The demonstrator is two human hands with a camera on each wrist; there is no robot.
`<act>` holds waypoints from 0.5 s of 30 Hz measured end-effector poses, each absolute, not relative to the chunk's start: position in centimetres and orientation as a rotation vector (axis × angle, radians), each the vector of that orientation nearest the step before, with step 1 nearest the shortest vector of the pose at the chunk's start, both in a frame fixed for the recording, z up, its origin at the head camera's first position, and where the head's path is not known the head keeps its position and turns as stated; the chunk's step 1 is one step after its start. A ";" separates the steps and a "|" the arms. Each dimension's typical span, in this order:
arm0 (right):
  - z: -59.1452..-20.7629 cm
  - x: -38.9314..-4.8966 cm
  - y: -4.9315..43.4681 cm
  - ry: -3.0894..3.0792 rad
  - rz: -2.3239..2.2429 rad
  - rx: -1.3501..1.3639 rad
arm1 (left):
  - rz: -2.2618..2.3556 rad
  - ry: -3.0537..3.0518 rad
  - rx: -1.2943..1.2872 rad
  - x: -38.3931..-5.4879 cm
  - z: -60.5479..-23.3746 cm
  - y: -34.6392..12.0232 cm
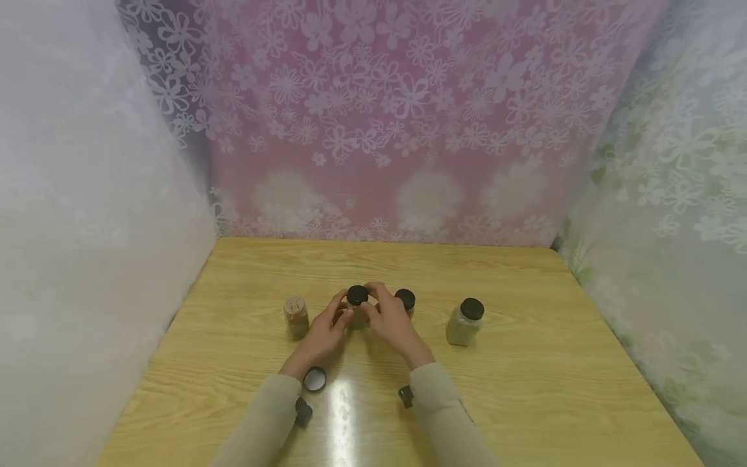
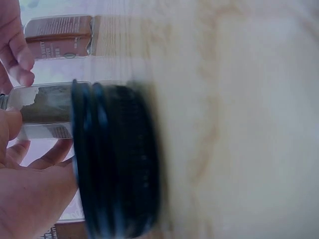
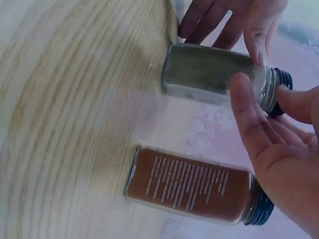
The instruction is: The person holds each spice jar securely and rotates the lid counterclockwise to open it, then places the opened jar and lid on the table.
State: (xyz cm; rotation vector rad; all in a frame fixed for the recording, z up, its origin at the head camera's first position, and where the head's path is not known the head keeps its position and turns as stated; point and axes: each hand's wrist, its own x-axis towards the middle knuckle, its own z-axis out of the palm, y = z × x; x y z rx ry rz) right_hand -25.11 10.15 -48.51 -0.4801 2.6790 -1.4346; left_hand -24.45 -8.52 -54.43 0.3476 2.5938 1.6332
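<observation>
Near the table's middle stands an upright glass spice jar (image 3: 209, 69) of grey-green powder, with a black lid (image 1: 357, 295) on top. My left hand (image 1: 327, 331) holds the jar's body, thumb and fingers on either side, as the left wrist view also shows. At the lid, my right hand (image 1: 393, 324) grips with thumb and fingers; the right wrist view shows its thumb against the black rim. Just right of it stands a black-lidded jar of reddish-brown powder (image 3: 189, 184). A loose black lid (image 1: 315, 379) lies inside-up by my left wrist, looming large in the left wrist view.
To the left stands a lidless spice jar (image 1: 296, 318) with a pale holed top and brown contents. A black-lidded jar of pale greenish powder (image 1: 463, 327) stands to the right. Flowered cloth (image 1: 379, 130) hangs behind the wooden table (image 1: 537, 389) and along both sides.
</observation>
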 end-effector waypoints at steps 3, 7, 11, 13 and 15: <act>-48.5 -25.2 10.3 2.685 -1.393 -0.493 | 1.650 2.584 0.335 -24.3 -54.4 -8.6; -48.2 -25.3 10.2 2.705 -1.290 -0.523 | 1.639 2.591 0.346 -24.1 -54.3 -8.7; -48.3 -25.5 9.7 2.702 -1.244 -0.520 | 1.620 2.590 0.380 -24.2 -54.4 -8.7; -48.3 -25.6 9.4 2.724 -1.231 -0.513 | 1.618 2.587 0.391 -24.3 -54.4 -8.7; -48.3 -25.7 9.1 2.756 -1.222 -0.525 | 1.620 2.582 0.391 -24.3 -54.4 -8.7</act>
